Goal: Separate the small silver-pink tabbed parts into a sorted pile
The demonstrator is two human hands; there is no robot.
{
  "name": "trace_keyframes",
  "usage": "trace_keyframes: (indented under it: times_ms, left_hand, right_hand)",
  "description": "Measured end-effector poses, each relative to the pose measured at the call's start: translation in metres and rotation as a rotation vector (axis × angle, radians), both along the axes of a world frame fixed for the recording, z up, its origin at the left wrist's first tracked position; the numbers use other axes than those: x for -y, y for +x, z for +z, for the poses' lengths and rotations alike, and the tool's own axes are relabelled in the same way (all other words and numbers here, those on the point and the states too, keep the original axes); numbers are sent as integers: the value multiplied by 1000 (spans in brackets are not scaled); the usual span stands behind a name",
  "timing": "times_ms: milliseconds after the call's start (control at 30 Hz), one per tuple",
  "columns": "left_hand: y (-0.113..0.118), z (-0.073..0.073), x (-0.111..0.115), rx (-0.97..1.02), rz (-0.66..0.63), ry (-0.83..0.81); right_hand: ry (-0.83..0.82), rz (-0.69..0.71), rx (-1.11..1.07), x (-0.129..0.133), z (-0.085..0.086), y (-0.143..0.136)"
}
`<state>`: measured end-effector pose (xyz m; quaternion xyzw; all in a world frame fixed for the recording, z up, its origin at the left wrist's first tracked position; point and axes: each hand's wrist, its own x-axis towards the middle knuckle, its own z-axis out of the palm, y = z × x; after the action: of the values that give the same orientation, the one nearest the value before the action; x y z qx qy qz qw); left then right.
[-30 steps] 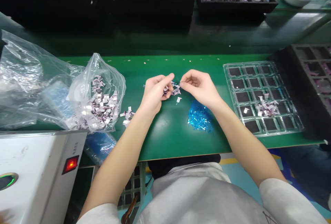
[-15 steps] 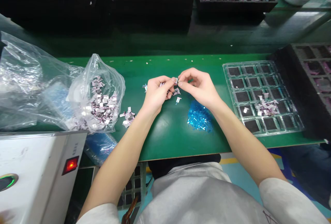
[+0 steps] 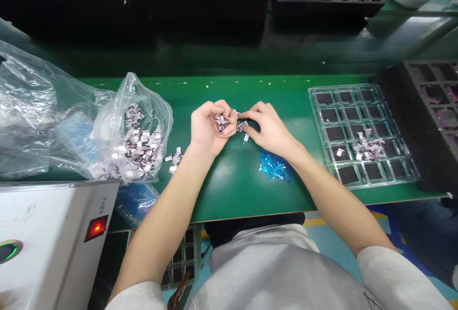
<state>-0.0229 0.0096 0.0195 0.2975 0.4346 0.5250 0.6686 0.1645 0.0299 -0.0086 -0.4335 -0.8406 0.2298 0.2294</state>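
Observation:
My left hand [image 3: 207,126] is cupped palm-up over the green table [image 3: 232,186] and holds a small heap of silvery metal pieces [image 3: 222,121]. Touching it from the right, my right hand [image 3: 266,126] pinches one small metal piece [image 3: 242,124] at the fingertips. One loose piece [image 3: 246,137] lies on the table just below the hands. A pile of blue film scraps [image 3: 274,167] lies under my right wrist.
A clear plastic bag [image 3: 138,133] of the same metal pieces lies at the left, with a few spilled pieces [image 3: 174,160] beside it. A clear compartment tray [image 3: 361,133] at the right holds some pieces. A black tray [image 3: 429,109] sits at far right, a white machine [image 3: 53,238] at lower left.
My hands have come together and shifted slightly left. The left hand has turned palm-up, showing the heap of pieces, and the right hand's fingers now reach into it.

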Motion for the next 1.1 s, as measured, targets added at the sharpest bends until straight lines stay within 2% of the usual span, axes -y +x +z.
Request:
trace_keyframes:
  times_ms: [333,500,767,933,1100]
  left_hand:
    - [7,-2,-4,-153,63,28]
    - [5,-8,-4,-150,103,51]
    - [5,-8,-3,-169,114,48]
    - [6,-7,-2,-212,126,42]
    - [9,-7,1,-273,37,33]
  right_hand:
    - [-29,31,26,0,2,-2]
    - [-14,12,-32,1,5,-2]
    - [-5,80,-4,1,1,-1]
    - [38,34,-149,0,6,-1]
    - [-30,-54,-379,-3,10,-2]
